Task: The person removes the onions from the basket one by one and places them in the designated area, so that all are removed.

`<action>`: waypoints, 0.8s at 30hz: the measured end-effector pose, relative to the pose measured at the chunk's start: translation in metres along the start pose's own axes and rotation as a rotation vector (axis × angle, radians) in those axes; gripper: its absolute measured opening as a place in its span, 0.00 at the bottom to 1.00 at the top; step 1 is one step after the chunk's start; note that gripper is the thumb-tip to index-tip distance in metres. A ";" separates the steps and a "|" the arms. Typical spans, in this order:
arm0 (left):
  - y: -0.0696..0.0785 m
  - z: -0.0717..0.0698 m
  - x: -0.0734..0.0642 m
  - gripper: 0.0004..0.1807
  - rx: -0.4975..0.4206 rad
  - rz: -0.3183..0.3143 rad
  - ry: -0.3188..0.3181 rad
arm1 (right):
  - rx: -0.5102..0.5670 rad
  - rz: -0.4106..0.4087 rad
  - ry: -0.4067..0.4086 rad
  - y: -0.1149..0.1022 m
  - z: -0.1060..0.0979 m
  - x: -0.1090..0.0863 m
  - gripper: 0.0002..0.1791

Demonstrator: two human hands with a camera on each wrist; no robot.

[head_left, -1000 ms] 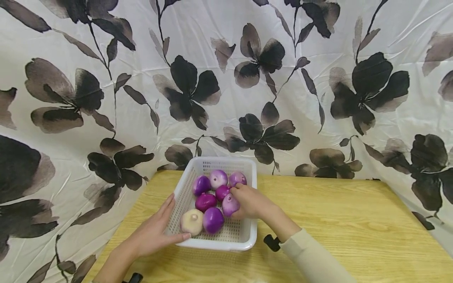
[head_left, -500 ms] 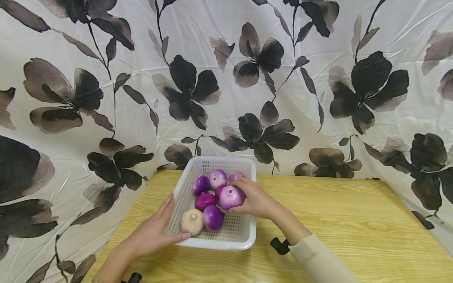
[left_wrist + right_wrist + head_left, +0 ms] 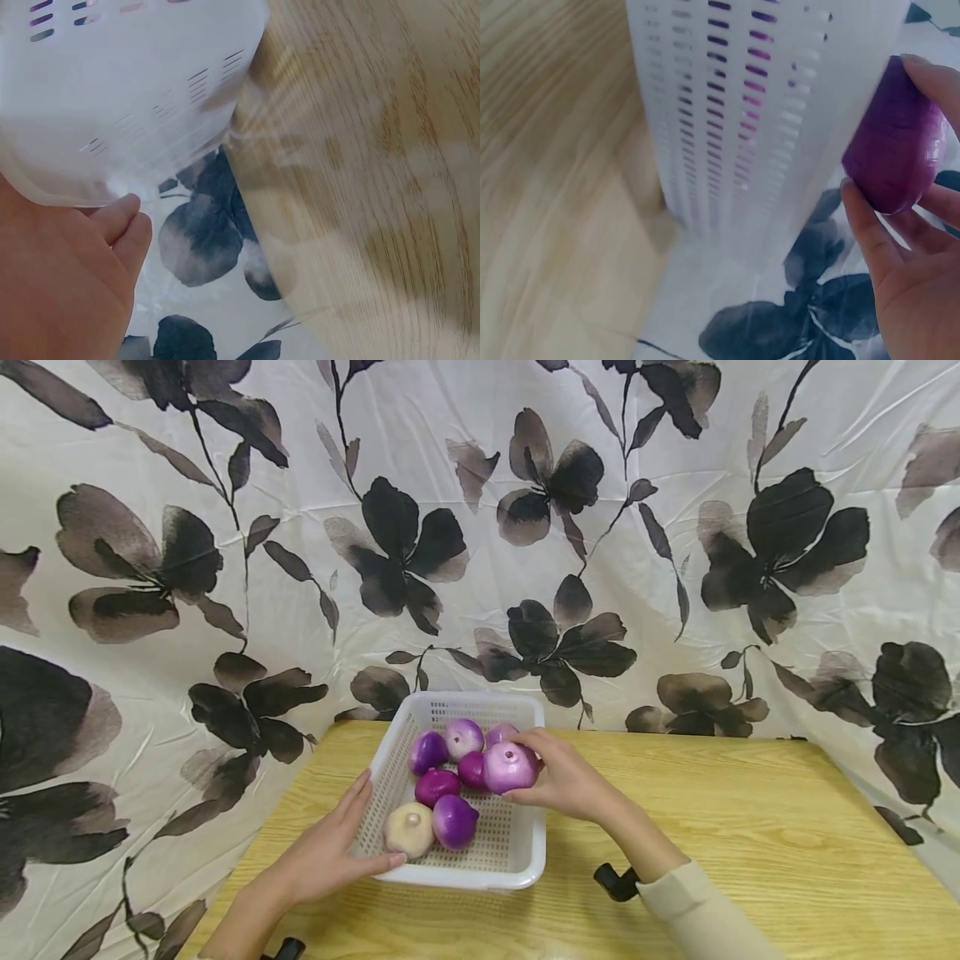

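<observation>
A purple onion [image 3: 510,767] is pinched between the thumb and fingers of my right hand [image 3: 566,777], above the right side of a white plastic basket [image 3: 517,864]. In the right wrist view the held onion [image 3: 900,142] shows beside the basket's perforated wall [image 3: 727,135]. My left hand [image 3: 326,852] rests against the basket's near left corner, thumb on the front rim and fingers straight along the left side. Inside lie several more onions, among them a pale one [image 3: 408,831] near my left thumb and a dark purple one [image 3: 454,822] beside it.
The basket stands on a yellow wood-grain table [image 3: 735,827]. A white cloth with dark flowers [image 3: 540,527] hangs behind the table. Black wrist-camera mounts show below both hands, the right one [image 3: 617,882] near the sleeve.
My right hand has lifted the onion from among the others and moved it right, toward the basket's right rim. My left hand has stayed put at the corner.
</observation>
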State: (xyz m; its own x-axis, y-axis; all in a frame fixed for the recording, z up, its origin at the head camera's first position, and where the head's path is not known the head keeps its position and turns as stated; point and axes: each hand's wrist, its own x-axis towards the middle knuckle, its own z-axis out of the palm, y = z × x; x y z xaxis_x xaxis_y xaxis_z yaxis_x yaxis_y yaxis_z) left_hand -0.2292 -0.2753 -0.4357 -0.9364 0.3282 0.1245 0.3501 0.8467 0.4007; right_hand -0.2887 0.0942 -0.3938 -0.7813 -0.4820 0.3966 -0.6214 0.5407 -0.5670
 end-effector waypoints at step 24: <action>0.004 -0.001 0.001 0.69 -0.021 0.005 0.004 | 0.069 0.055 0.108 0.027 -0.024 -0.025 0.39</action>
State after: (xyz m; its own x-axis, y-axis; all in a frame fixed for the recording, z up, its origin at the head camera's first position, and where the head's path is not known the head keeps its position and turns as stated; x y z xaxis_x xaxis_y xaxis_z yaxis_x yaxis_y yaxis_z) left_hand -0.2283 -0.2722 -0.4329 -0.9348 0.3304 0.1305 0.3540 0.8361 0.4191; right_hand -0.2872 0.1377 -0.4023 -0.8180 -0.3742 0.4370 -0.5751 0.5134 -0.6369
